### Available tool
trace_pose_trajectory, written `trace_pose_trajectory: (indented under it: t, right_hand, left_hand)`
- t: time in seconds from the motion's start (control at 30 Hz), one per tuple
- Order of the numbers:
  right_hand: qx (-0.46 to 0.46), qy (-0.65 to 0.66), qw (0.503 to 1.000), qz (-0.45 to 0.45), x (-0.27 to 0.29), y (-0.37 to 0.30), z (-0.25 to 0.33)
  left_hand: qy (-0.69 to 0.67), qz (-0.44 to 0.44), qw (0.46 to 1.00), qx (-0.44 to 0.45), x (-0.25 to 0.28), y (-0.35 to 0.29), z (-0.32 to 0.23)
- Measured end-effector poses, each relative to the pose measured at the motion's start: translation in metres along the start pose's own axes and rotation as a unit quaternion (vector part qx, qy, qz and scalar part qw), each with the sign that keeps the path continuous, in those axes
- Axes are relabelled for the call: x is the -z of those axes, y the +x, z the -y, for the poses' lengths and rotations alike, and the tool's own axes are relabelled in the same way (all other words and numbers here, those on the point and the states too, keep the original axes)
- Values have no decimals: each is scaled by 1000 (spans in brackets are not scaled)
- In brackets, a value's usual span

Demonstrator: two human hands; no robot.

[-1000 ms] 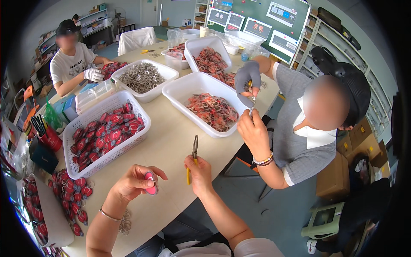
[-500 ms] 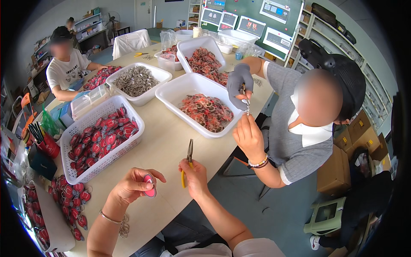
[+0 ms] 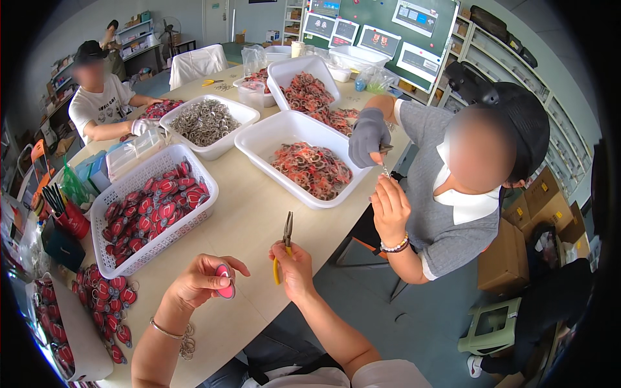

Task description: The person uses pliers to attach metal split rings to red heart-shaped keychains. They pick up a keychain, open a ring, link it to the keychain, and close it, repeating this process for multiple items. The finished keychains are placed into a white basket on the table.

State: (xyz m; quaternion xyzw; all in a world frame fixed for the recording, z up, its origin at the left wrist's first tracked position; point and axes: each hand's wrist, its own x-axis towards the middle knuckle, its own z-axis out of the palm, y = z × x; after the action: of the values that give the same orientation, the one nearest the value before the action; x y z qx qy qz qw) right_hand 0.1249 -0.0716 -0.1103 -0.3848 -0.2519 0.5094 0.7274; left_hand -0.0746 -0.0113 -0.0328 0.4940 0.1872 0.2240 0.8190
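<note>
My left hand (image 3: 200,282) pinches a round pink tag (image 3: 226,282) with a dark grey rim between thumb and fingers. A little to the right, my right hand (image 3: 297,270) is closed round needle-nose pliers (image 3: 288,227) with yellow handles, their jaws pointing up and away from me. Tag and pliers are apart. Several loose metal rings (image 3: 187,343) lie on the table beside my left wrist. Farther left, a white perforated basket (image 3: 210,205) is full of red tags (image 3: 150,212), and more red tags (image 3: 105,301) lie in a heap near it.
On the table (image 3: 259,252) stand a white tub of orange-and-metal pieces (image 3: 310,168) and a tub of silver rings (image 3: 206,123). At right, a co-worker's gloved hand (image 3: 370,137) and bare hand (image 3: 391,210) work on a small metal piece. Another person (image 3: 103,103) sits far left.
My hands, the tag and the pliers have stayed put. The co-worker's hands at right have shifted slightly rightward. A white-gloved hand of the person at far left has come into view.
</note>
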Motion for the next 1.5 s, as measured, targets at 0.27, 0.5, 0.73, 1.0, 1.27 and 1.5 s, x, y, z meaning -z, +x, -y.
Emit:
trace_pose_trajectory:
  t: [0.27,0.5,0.73,1.0,1.27,1.5]
  right_hand:
    - [11,12,1000,6,2,0,-3]
    - [25,15,999,13,4,-1,-3]
    - [33,18,999,25,4,-1,-2]
    - [37,27,999,23,5,-2,-3]
    - [39,33,999,18,6,-3,-5]
    - [43,34,998,14,7,-1,-5]
  left_hand:
    - [-4,4,1000,-5,1,-3,-1]
    - [-5,6,1000,-7,4,-1,2]
    - [-10,2,1000,-10,3,-3,2]
    - [-8,-3,1000,-7,5,-4,4]
    - [-9,1,1000,-10,3,-7,0]
    - [-6,-27,999,-45,9,-18,0]
